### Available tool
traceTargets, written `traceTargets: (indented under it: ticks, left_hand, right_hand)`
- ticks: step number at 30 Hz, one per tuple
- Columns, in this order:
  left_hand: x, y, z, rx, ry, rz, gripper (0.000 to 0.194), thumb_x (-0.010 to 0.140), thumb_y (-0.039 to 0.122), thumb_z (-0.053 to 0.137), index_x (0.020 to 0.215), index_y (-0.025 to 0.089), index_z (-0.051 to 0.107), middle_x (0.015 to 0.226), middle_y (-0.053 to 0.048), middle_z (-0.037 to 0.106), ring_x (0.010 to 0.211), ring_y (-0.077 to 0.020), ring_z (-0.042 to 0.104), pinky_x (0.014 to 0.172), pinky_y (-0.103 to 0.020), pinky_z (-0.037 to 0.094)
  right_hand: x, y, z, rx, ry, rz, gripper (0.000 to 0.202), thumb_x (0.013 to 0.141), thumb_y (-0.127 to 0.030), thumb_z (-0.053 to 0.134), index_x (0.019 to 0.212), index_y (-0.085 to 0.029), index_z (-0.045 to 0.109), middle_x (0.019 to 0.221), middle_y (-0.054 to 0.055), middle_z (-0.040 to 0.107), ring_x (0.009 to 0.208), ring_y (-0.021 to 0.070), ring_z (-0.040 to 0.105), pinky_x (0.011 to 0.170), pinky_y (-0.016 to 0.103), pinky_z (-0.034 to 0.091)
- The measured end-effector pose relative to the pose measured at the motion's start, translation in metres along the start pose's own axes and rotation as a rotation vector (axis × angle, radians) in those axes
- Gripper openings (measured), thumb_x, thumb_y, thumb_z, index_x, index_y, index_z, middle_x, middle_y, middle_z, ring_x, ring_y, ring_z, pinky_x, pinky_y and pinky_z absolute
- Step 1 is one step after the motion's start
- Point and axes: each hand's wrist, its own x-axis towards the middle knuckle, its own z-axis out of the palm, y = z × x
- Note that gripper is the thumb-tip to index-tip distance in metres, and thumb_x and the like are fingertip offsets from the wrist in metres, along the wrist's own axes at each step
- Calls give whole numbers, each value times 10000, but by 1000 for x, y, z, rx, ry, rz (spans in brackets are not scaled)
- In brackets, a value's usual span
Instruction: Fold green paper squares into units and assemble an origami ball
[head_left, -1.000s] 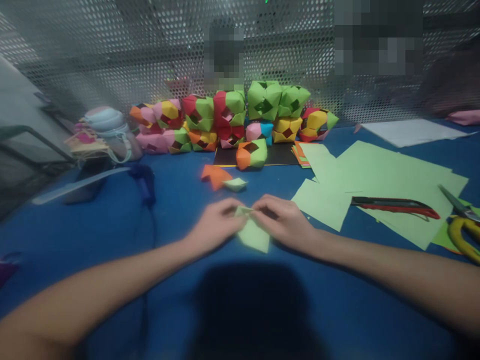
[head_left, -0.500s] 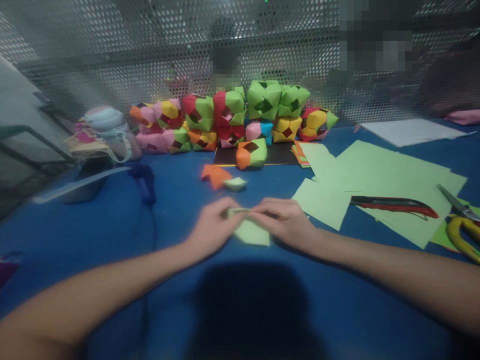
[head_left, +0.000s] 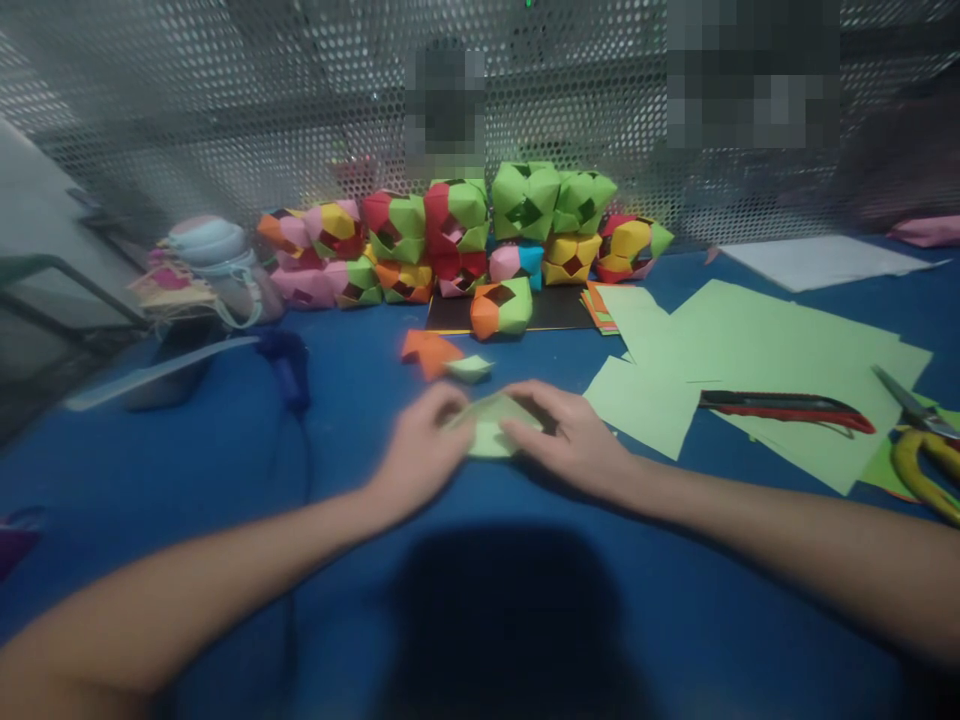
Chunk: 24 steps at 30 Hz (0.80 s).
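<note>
Gripping opposite sides of the small pale-green folded paper (head_left: pixel 491 438), my left hand (head_left: pixel 426 442) and right hand (head_left: pixel 570 436) hold it centrally at the flat blue tabletop (head_left: pixel 341 600), apparently so both edges are evenly supported.

– What is there on your left?
– You have a blue glue gun (head_left: pixel 286 368), a clear stick (head_left: pixel 169 370) jutting from it, and farther back a bottle (head_left: pixel 206 245) with a pale blue lid and a strap.
– And to your right?
– A black-and-red cutter (head_left: pixel 787 408), scissors (head_left: pixel 926 462) with yellow handles beside it, and farther back a white sheet (head_left: pixel 825 262). A perforated metal screen (head_left: pixel 577 130) stands beyond the blue surface (head_left: pixel 360 360).
</note>
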Motion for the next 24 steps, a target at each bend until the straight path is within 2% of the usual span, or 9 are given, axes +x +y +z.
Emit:
traceTargets:
  ticks: [2, 5, 10, 15, 18, 24]
  left_hand:
    - [1, -2, 1, -52, 50, -34, 44, 749, 173, 544, 786, 188, 526, 764, 20, 579, 719, -125, 528, 647, -232, 423]
    - [1, -3, 2, -111, 18, -55, 120, 736, 159, 542, 852, 185, 544, 777, 18, 584, 713, -122, 529, 636, -227, 424]
    - [-2, 2, 4, -74, -106, -72, 24, 740, 196, 558, 739, 172, 553, 720, 34, 557, 671, -107, 495, 634, -224, 409]
    - [-3, 3, 3, -176, -161, -142, 178, 769, 327, 595, 723, 169, 527, 654, 46, 505, 591, -96, 457, 564, -220, 375]
    - [-2, 2, 3, -176, -162, -130, 202, 767, 342, 610, 712, 160, 541, 651, 45, 490, 606, -96, 444, 566, -218, 359]
    - [-1, 1, 3, -187, -129, -132, 107, 758, 264, 574, 747, 158, 581, 686, 19, 538, 639, -110, 470, 587, -224, 384]
  right_hand:
    - [1, 1, 1, -19, 7, 51, 84, 822, -243, 567, 863, -172, 586, 774, 28, 660, 643, 134, 588, 576, 252, 467]
    - [1, 4, 3, -29, 65, 8, 50, 802, -160, 524, 765, -193, 530, 662, -16, 585, 573, 107, 525, 549, 228, 426]
    - [0, 6, 6, -14, 146, -167, 91, 832, -128, 513, 777, -200, 510, 692, -17, 543, 625, 105, 512, 592, 227, 417]
    - [0, 6, 6, 28, 137, -236, 134, 843, -107, 541, 774, -203, 478, 709, -17, 507, 650, 106, 490, 592, 230, 409]
    - [0, 6, 5, 41, 110, -273, 176, 837, -75, 528, 754, -209, 450, 709, -16, 489, 649, 107, 472, 586, 234, 406]
    - [-1, 6, 4, 4, 73, -360, 184, 809, -20, 479, 809, -204, 490, 758, 11, 519, 728, 133, 523, 637, 269, 440]
